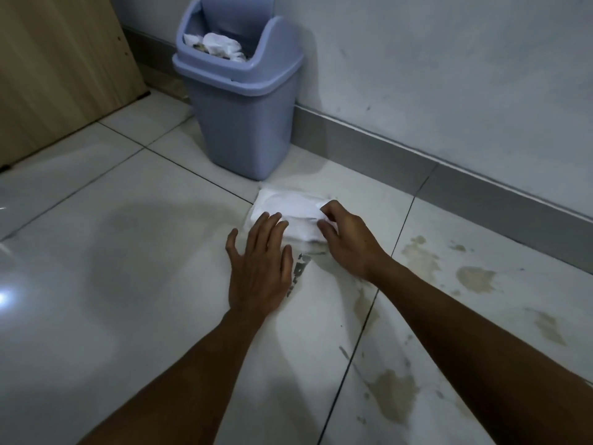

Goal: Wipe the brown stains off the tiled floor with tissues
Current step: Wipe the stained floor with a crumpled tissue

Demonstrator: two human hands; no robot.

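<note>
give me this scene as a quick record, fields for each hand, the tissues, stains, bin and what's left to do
left hand: left hand lies flat with spread fingers on the tissue pack
right hand: right hand pinches a white tissue at the top of the pack
tissue pack: tissue pack lies on the tiled floor in front of the bin
stains: brown stains on the tiles to the right, unwiped
bin: blue bin by the wall, lid tipped open, crumpled tissues inside
left to do: pull a tissue out, wipe the stains
</note>
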